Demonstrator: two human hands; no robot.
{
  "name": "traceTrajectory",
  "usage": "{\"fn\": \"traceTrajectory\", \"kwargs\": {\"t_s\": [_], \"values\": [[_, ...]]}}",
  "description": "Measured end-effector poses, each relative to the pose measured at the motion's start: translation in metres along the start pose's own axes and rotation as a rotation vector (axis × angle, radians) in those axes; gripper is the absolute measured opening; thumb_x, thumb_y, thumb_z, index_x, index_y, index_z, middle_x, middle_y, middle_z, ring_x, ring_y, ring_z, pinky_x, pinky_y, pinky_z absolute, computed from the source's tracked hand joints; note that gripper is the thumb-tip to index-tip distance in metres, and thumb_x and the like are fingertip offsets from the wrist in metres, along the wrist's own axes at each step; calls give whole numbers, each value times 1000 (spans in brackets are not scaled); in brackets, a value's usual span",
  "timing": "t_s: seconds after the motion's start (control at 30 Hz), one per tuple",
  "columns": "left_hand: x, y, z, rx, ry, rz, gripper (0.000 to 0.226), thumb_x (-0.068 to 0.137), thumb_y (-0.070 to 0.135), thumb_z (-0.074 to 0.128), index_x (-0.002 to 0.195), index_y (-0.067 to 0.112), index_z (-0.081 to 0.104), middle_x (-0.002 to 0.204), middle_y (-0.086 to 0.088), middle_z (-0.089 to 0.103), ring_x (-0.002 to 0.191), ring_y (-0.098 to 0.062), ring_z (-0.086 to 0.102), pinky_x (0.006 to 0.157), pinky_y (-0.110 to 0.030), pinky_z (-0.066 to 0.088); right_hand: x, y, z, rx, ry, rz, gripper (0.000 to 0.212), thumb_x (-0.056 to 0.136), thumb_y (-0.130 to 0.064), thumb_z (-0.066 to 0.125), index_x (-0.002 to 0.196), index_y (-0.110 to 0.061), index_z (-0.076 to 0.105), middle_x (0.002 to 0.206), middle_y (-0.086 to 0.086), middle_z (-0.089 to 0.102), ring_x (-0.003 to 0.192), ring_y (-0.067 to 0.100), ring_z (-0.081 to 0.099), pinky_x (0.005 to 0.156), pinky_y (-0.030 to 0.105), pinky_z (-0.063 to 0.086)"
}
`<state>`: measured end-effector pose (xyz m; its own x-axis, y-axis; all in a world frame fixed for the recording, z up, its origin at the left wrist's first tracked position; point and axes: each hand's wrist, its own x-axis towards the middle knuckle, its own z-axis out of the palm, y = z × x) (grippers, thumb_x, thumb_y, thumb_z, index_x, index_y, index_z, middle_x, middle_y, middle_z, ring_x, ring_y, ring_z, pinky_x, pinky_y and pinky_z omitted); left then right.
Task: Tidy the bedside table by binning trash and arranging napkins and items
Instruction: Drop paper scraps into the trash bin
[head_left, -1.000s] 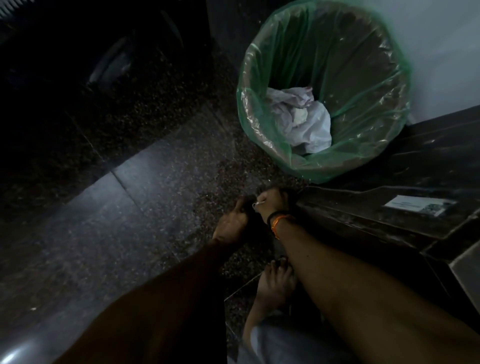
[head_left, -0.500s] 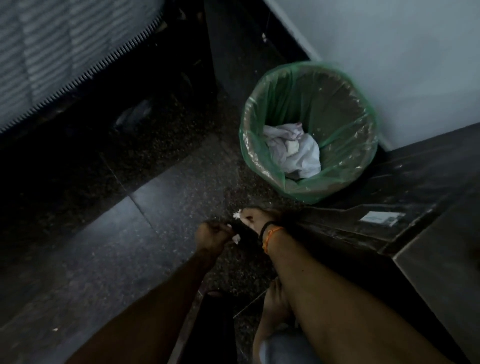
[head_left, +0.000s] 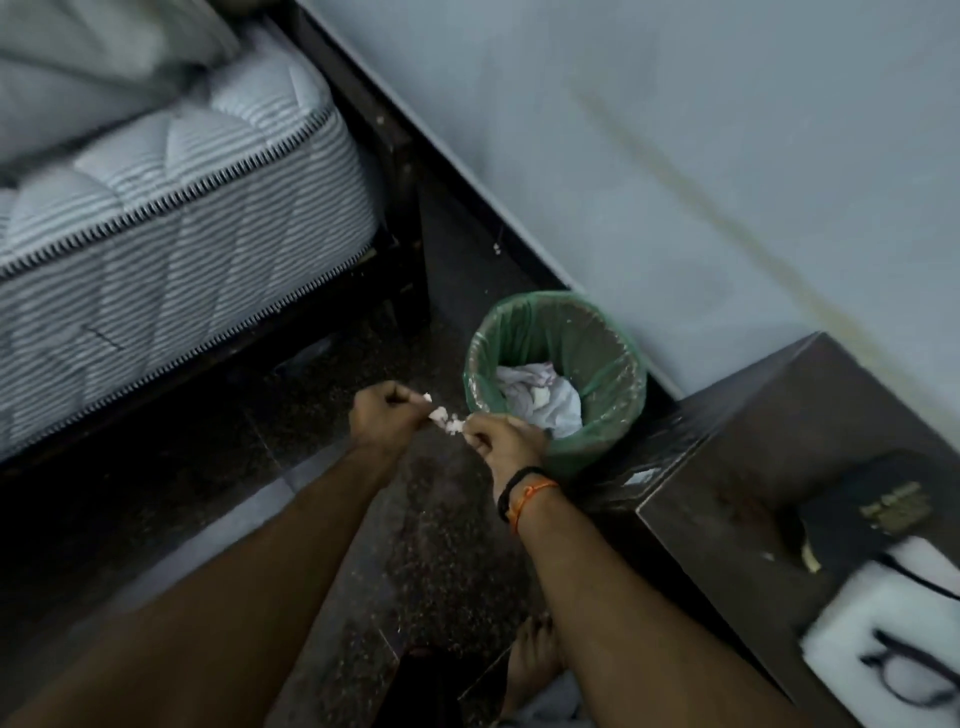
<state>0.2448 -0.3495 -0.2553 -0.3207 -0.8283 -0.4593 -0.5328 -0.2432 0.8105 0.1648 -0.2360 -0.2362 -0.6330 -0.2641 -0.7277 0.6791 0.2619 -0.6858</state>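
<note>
Progress: partway, by my reading; some trash is binned, more is in hand, and the desk remains unsorted.
Done: crumpled white paper (head_left: 540, 397) lies inside the round bin with a green plastic liner (head_left: 615, 379), which stands on the dark speckled floor (head_left: 291, 519) between the bed frame and the dark wooden bedside desk (head_left: 727, 467).
In hand: small white crumbly scraps of tissue (head_left: 445, 418), held above the floor just beside the bin's rim, not yet over its opening.
Left hand (head_left: 382, 415): fingers curled tight, pinching one end of the scraps.
Right hand (head_left: 501, 441): fingers curled, pinching the other end.
Left to do: drop the scraps in; arrange the white napkins (head_left: 883, 639), black-framed glasses (head_left: 906, 673) and a dark, blurred item on the desk.
Scraps, look: pale, ragged, tiny; likely to shed bits.
</note>
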Motion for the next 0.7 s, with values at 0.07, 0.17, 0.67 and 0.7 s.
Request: {"fn": "traceTrajectory", "kwargs": {"t_s": [0.07,0.17,0.67,0.7], "values": [[-2,27,5,-21,-2,47,13,68,16,82,66,11,70,64,-3,70,62,-13,64,65,-27,53,-2,-28,-4,30,68,-85,28,61,1,74,44,-15,58,48,3,52,53,18,46,54,29,42],[-11,61,22,-41,-21,88,16,68,17,83,62,14,68,57,6,67,53,-2,61,55,-18,48,-6,-65,-16,11,206,-184,29,63,0,73,44,-15,57,36,-7,48,39,13,44,43,21,37],[-20,107,91,-55,-272,-87,15,89,2,52,89,2,67,94,-21,66,71,-33,64,88,-54,57,7,-115,-86,-517,200,-221,38,92,-4,55,128,-13,64,132,6,62,119,28,58,98,30,46],[-22,108,89,9,-276,-52,15,87,5,55,86,1,69,91,-19,69,79,-33,67,88,-53,57,4,-118,-90,-566,188,-240,39,92,-4,55,129,-13,63,134,5,61,121,28,57,100,31,46]]}}
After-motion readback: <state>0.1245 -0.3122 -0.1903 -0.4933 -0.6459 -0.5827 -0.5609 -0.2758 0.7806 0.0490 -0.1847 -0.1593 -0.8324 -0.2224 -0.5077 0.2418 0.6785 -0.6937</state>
